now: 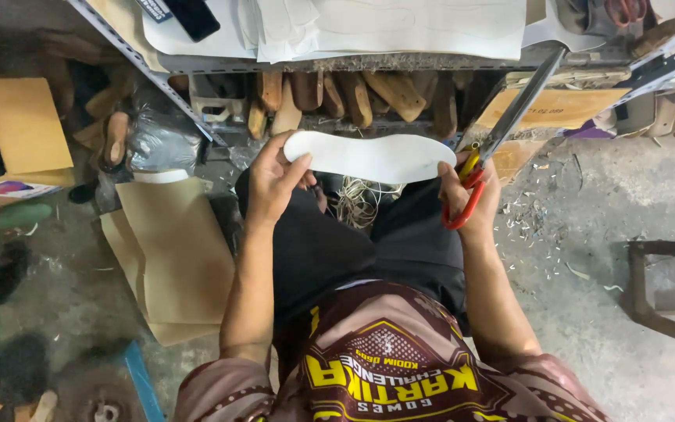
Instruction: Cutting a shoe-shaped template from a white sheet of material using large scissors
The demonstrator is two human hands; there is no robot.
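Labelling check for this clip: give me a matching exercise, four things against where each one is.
Things:
1. white insole
2. scissors
3. cardboard sheets
4. wooden shoe forms

Places:
A. on the floor to the person's left
B. on the shelf under the workbench
C. between both hands, left hand at one end
D. in the right hand, blades pointing up

Pairs: 1-C, 2-D, 3-A, 4-B

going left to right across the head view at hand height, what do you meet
orange cardboard box → tan paper sheets → left hand → white insole cutout → right hand with red-handled scissors → dark metal stool frame
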